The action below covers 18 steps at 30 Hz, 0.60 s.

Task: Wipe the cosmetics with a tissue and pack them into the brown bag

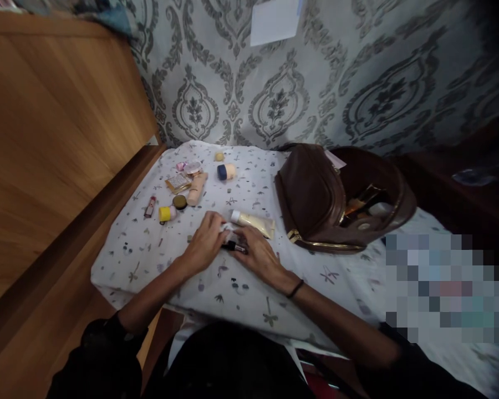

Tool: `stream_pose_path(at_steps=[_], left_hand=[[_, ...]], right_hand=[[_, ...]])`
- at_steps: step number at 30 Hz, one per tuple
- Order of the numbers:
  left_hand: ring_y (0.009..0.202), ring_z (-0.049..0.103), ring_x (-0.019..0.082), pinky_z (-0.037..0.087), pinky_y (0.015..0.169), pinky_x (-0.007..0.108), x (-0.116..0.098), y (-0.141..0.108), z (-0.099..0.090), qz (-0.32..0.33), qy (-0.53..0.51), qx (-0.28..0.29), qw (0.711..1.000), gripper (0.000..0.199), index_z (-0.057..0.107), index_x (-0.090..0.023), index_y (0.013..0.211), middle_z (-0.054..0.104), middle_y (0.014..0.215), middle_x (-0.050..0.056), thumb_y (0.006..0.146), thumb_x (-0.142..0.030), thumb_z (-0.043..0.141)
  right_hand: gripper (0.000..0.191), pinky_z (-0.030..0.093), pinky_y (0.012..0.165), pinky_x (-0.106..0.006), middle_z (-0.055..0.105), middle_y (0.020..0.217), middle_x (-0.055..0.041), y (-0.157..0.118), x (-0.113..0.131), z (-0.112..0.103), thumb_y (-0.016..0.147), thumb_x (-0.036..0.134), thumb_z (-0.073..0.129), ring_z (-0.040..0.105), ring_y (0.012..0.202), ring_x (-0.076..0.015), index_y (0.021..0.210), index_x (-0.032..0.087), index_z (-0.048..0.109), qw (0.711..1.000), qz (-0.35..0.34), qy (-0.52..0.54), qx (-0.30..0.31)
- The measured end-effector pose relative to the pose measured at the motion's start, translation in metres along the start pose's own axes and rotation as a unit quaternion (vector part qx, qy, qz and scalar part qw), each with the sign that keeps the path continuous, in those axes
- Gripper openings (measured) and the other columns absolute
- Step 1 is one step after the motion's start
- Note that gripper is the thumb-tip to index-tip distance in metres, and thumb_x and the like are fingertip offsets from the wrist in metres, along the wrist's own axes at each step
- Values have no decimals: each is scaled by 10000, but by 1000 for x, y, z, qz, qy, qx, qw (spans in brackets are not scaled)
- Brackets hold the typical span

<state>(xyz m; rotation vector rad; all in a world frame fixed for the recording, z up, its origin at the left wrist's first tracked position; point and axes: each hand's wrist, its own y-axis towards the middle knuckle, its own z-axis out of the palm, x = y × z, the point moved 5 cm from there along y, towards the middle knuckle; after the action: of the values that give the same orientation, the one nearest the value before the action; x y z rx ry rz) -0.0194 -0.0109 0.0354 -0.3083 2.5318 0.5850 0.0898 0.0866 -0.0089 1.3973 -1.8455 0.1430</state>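
My left hand [205, 238] and my right hand [260, 255] meet at the middle of the cloth-covered surface. Between their closed fingertips is a small, crumpled white piece [228, 227] that looks like a tissue, partly covered by the fingers. A small black tube with a clear end [235, 247] lies just below it, against my right thumb side; whether that hand grips it I cannot tell. Right behind my right hand lies a pale yellow squeeze tube [253, 221] with a white cap.
A brown leather bag [311, 194] stands open at right, holding brushes and other items. To the left lie a yellow-capped bottle [166, 214], a peach tube [197, 189], a round dark jar [179, 201], a gold compact [178, 183] and a blue-capped bottle [226, 172]. Wooden panel [58, 111] at left.
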Motion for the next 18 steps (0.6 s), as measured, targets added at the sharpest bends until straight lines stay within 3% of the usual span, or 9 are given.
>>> stream_pose_path(at_steps=[3,7,12,18], left_hand=[[1075,540,217,455,957,357,-15,-5,19,67,39,45,996,194,553,-176,995,543,1152,107,992,-215,363],[1013,558,228,443,901,383,-18,-6,29,90,139,80,983,231,591,-181,970,618,1043,77,1008,-223,366],[977,537,235,432,851,373,4,-5,14,17,207,67,976,178,594,-184,929,626,993,66,989,-225,431],[939,509,233,440,863,377,45,-19,-13,-48,212,5,976,206,590,-187,913,587,999,78,993,-217,402]], right_hand=[[66,469,780,-354,586,875,-53,-2,-3,-2,786,166,622,551,852,-219,801,190,563,1000,10,-17,0],[146,444,744,-319,557,796,-31,-1,-1,-3,783,126,616,531,798,-196,695,195,522,1000,11,-20,12],[107,421,725,-294,561,792,-18,-2,1,-4,791,135,670,526,778,-179,753,182,581,1000,0,-3,14],[120,417,719,-281,570,807,-16,-3,1,-6,787,121,706,535,781,-172,777,177,601,1000,10,3,19]])
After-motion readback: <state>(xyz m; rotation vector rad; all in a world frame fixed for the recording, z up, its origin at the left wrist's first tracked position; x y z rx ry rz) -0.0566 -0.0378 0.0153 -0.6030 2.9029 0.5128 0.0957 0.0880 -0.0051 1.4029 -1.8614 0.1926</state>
